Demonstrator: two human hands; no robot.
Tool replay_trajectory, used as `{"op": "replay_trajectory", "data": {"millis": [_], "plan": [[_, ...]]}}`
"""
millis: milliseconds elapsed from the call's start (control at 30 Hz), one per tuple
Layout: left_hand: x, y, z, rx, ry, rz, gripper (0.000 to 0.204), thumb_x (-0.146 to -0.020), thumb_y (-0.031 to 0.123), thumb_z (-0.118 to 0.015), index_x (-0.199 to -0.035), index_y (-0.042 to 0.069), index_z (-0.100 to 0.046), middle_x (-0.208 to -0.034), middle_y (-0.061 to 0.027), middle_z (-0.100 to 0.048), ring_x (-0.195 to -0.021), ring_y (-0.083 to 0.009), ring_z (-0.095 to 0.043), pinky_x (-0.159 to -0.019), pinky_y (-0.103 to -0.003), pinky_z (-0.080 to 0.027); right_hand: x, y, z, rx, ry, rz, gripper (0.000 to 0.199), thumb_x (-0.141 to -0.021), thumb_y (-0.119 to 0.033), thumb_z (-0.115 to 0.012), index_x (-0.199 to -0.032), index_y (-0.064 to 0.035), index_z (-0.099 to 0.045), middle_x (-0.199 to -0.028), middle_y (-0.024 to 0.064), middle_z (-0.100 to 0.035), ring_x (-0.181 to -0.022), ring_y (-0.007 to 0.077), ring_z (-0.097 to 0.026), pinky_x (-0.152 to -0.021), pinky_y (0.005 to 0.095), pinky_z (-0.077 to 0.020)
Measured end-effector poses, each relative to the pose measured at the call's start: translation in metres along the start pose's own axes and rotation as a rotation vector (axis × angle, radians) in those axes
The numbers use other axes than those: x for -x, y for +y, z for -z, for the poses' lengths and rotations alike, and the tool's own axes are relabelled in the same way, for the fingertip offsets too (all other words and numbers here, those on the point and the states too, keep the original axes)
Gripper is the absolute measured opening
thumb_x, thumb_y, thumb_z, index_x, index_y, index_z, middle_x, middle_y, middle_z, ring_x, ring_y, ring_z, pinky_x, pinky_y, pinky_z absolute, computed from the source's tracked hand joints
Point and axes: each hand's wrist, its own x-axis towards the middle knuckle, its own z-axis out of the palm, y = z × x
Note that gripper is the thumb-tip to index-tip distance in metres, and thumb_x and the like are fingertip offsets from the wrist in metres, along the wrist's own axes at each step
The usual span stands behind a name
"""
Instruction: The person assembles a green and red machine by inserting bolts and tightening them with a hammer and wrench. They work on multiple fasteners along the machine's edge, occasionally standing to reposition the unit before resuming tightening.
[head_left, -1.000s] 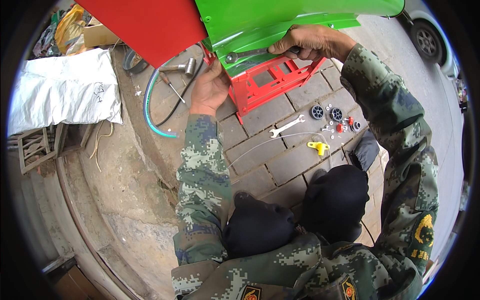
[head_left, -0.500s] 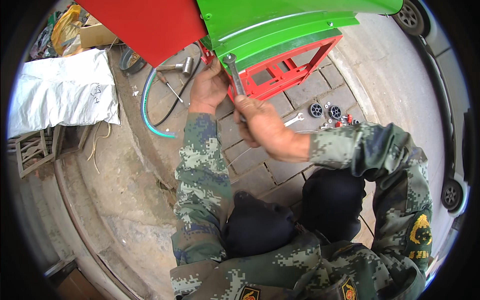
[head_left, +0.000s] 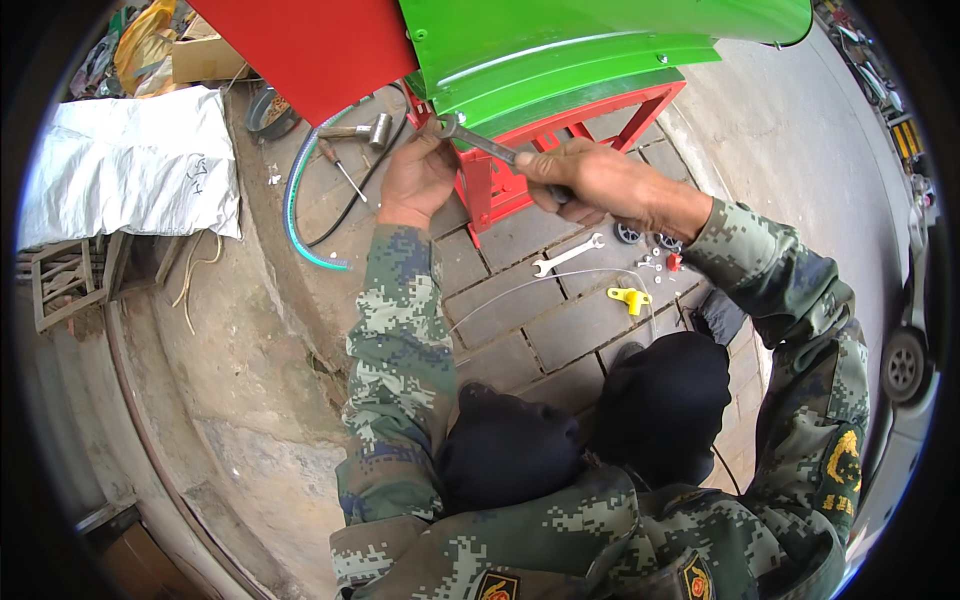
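Observation:
My right hand is closed round the handle of a grey steel wrench. The wrench reaches left, its head by the corner where the green curved metal cover meets the red frame. At that same corner my left hand is raised, palm side showing, with its fingers bent together against the underside beside the wrench head. Whatever those fingertips hold is hidden. A bolt head shows farther right on the cover. Above my left hand hangs a flat red panel.
On the paving lie an open-ended wrench, a yellow fitting, black wheels and small hardware. A hammer, screwdriver and blue-green hose lie left of the frame. Farther left is a white sack; a car stands right.
My right hand has moved right and up, swinging the wrench from nearly upright to slanting right. My left hand stays at the corner. The yellow fitting has come into view.

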Motion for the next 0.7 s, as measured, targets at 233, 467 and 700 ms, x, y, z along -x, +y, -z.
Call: {"op": "replay_trajectory", "data": {"millis": [233, 467, 700], "plan": [[0.0, 0.001, -0.012, -0.057, 0.071, 0.015, 0.03, -0.097, 0.019, -0.06, -0.124, 0.006, -0.061, -0.123, -0.008, -0.065, -0.116, -0.0224, -0.06, -0.104, -0.042, -0.044, -0.003, -0.006, 0.02, -0.119, 0.094, -0.044, 0.045, -0.104, -0.04, -0.043, -0.071, -0.0105, -0.048, -0.057, -0.0074, -0.028, -0.043, 0.0035, -0.018, -0.041, 0.0254, -0.0108], [0.005, 0.0, -0.024, -0.047, 0.035, -0.014, 0.029, -0.095, 0.018, -0.064, -0.121, 0.006, -0.063, -0.114, -0.0042, -0.067, -0.109, -0.0205, -0.06, -0.1, -0.04, -0.044, 0.0, -0.001, -0.013, -0.193, 0.081, -0.145, 0.048, -0.105, -0.043, -0.037, -0.069, -0.0112, -0.045, -0.053, -0.0055, -0.028, -0.044, 0.0062, -0.019, -0.041, 0.0268, -0.0125], [-0.001, -0.005, -0.014, -0.042, -0.011, -0.01, 0.036, -0.094, 0.021, -0.065, -0.126, 0.006, -0.06, -0.118, -0.0073, -0.068, -0.112, -0.0229, -0.061, -0.106, -0.042, -0.042, -0.042, 0.027, -0.107, -0.425, 0.419, 0.087, 0.053, -0.104, -0.043, -0.038, -0.073, -0.0041, -0.057, -0.06, 0.0032, -0.053, -0.053, 0.0166, -0.05, -0.052, 0.0362, -0.0416]]}}
